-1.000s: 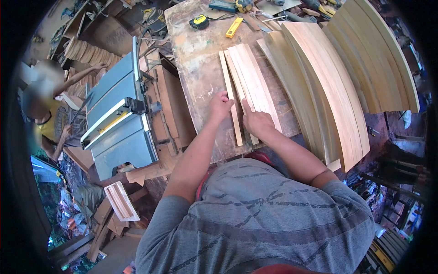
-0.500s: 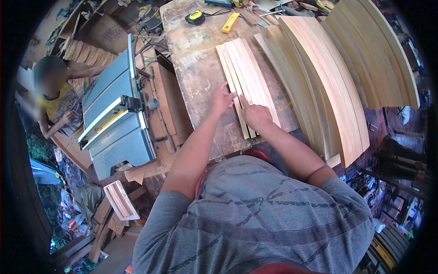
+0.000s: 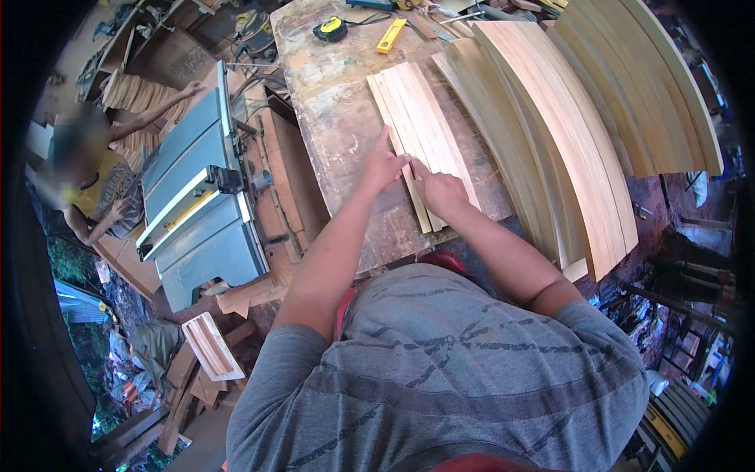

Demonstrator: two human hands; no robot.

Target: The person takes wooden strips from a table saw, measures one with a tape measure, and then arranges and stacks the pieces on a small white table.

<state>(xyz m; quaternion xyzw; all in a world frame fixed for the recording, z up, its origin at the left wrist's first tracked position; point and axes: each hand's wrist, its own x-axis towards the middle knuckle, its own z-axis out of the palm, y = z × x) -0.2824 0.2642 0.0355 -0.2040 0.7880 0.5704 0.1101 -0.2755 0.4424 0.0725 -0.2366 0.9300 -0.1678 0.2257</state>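
Several narrow, pale wooden strips [image 3: 431,118] lie side by side on the worn workbench [image 3: 334,102]. My left hand [image 3: 383,164] is at the left edge of the strips, its index finger stretched out along them and its thumb toward the right hand. Over the strips, my right hand [image 3: 440,189] has its index finger extended onto the wood near the left thumb, the other fingers curled. Neither hand shows anything clearly held. The fingertips almost meet at a gap between the leftmost strips.
Large curved wooden panels [image 3: 550,118] stand to the right. A tape measure [image 3: 330,30] and a yellow tool [image 3: 391,36] lie at the bench's far side. On the left is a table saw [image 3: 197,197], with another person [image 3: 106,177] beyond it.
My left index finger has stretched out farther along the strips' left edge. The gap between the leftmost strips looks narrower at the far end. The other person's arm has reached out over the saw's far side.
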